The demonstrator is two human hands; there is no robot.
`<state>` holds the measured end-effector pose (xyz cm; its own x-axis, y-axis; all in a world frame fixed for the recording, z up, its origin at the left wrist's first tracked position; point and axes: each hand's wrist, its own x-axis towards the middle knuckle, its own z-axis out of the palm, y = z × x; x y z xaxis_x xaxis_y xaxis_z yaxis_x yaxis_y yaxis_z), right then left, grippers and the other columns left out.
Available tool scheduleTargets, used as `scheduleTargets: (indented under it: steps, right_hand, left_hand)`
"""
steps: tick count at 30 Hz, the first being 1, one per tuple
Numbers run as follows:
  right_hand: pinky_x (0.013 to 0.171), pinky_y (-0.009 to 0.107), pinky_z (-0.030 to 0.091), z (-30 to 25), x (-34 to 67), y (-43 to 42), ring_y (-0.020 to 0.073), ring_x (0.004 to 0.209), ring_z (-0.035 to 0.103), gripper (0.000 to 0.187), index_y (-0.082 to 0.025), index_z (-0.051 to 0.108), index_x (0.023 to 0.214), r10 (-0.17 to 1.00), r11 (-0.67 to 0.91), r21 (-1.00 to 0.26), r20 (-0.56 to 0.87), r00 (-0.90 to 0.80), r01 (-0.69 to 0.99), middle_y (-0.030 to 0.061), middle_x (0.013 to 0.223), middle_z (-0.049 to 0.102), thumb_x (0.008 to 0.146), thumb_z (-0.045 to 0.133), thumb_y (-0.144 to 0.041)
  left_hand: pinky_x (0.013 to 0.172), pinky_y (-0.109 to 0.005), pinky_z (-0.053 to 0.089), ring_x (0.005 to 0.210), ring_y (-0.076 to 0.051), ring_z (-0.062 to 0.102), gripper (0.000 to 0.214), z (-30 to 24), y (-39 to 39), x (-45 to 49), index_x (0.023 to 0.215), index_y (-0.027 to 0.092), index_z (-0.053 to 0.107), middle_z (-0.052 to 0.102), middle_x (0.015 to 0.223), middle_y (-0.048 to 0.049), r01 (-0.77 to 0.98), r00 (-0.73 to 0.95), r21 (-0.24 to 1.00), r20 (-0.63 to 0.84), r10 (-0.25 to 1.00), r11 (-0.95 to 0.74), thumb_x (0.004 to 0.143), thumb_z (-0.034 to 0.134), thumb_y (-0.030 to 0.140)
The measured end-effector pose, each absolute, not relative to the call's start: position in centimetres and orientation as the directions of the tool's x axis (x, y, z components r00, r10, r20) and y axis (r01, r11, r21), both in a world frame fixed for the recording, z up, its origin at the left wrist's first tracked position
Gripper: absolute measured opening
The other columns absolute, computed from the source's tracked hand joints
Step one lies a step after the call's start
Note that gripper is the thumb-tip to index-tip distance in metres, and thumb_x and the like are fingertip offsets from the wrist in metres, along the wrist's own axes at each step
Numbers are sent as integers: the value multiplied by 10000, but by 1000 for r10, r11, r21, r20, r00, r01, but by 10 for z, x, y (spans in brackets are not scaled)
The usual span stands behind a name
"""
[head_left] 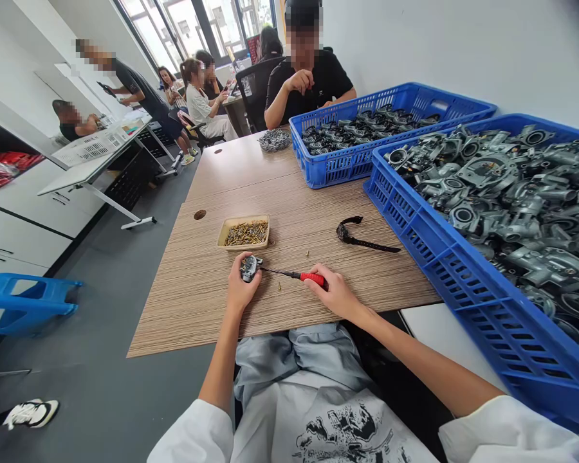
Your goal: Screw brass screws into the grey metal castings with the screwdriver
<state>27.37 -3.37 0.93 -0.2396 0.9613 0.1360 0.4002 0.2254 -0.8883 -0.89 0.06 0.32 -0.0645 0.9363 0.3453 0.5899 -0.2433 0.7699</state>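
My left hand [240, 288] is closed around a small grey metal part [249, 267] on the wooden table [318, 193]. My right hand [332, 290] grips a red-handled screwdriver [296, 275] whose thin shaft points left into that part. Just beyond the part sits a small beige tray of brass screws [244, 232]. A loose screw [279, 285] lies on the table between my hands.
A black wristwatch [357, 236] lies right of the tray. Two blue crates of grey metal castings stand at right [429, 257] and at the far side [338, 161]. A person in black sits across the table [306, 80]; others sit further back. A blue stool [24, 299] stands at left.
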Motion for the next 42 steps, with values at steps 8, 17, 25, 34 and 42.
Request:
scheduleTargets:
  steps: [8, 17, 25, 34, 42]
  right_hand:
    - [727, 296, 431, 9, 274, -33, 193, 737, 619, 231, -229, 583, 1063, 948, 247, -879, 132, -289, 407, 6, 842, 670, 1044, 499, -444]
    - [658, 281, 377, 6, 275, -35, 166, 616, 502, 224, -241, 470, 1141, 938, 262, -871, 129, -320, 415, -39, 768, 573, 974, 572, -349]
    - [660, 278, 369, 5, 275, -34, 161, 623, 473, 205, -241, 456, 1122, 940, 250, -879, 121, -318, 407, -44, 773, 531, 949, 551, -299]
    - [702, 292, 418, 2, 275, -32, 187, 701, 563, 196, -241, 476, 1084, 948, 227, -894, 112, -299, 385, -7, 834, 623, 977, 568, -378]
    - [675, 280, 409, 4, 275, -31, 170, 656, 535, 198, -243, 498, 1018, 944, 237, -897, 122, -306, 374, -37, 759, 588, 1019, 532, -439]
  left_hand:
    - [982, -353, 501, 1049, -216, 643, 465, 2, 1, -9, 1289, 247, 574, 670, 1170, -50, 593, -73, 771, 337, 939, -231, 837, 682, 274]
    - [966, -353, 505, 1019, -213, 648, 464, 3, 0, -9, 1291, 250, 574, 672, 1149, -49, 601, -85, 770, 327, 941, -213, 842, 687, 283]
    - [971, -346, 505, 1035, -212, 643, 466, 4, 0, -9, 1291, 252, 574, 669, 1169, -47, 593, -79, 775, 324, 943, -217, 841, 690, 284]
    - [966, -351, 510, 1015, -207, 649, 484, 2, 2, -9, 1292, 260, 573, 675, 1176, -48, 584, -80, 780, 330, 941, -224, 825, 699, 269]
    - [985, -370, 512, 1036, -219, 658, 473, 1, 2, -10, 1285, 254, 576, 680, 1175, -54, 590, -79, 773, 342, 936, -232, 829, 697, 287]
